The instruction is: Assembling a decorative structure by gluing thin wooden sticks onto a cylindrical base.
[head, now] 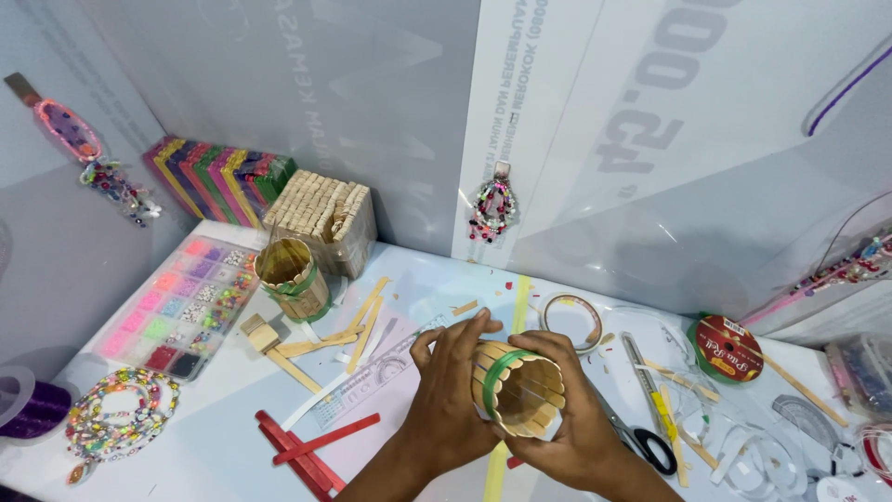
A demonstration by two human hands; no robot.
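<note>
Hands on stick cylinder, centre of worktable

Both hands grasp one workpiece. I read the left hand (pixel 452 390) as wrapped around the near left side of the wooden stick cylinder (pixel 518 389), fingers curled over its top edge. The right hand (pixel 576 418) cups the cylinder from the right and from below, thumb along the front rim. The cylinder lies tilted, its open end facing the camera, held just above the white table (pixel 214 437). A green band (pixel 495 372) circles the cylinder near its far end.

Surroundings, as I see them:
- A second stick cup (pixel 292 277) with a green band stands upright, well apart to the upper left.
- A bead organiser tray (pixel 177 311) lies along the left side of the table.
- Loose red sticks (pixel 311 451) lie just left of the left forearm.
- A clear ruler (pixel 372 381) lies under and left of the left hand.
- Scissors (pixel 641 437) lie just right of the right hand.
- A tape roll (pixel 571 321) sits behind the cylinder.
</note>
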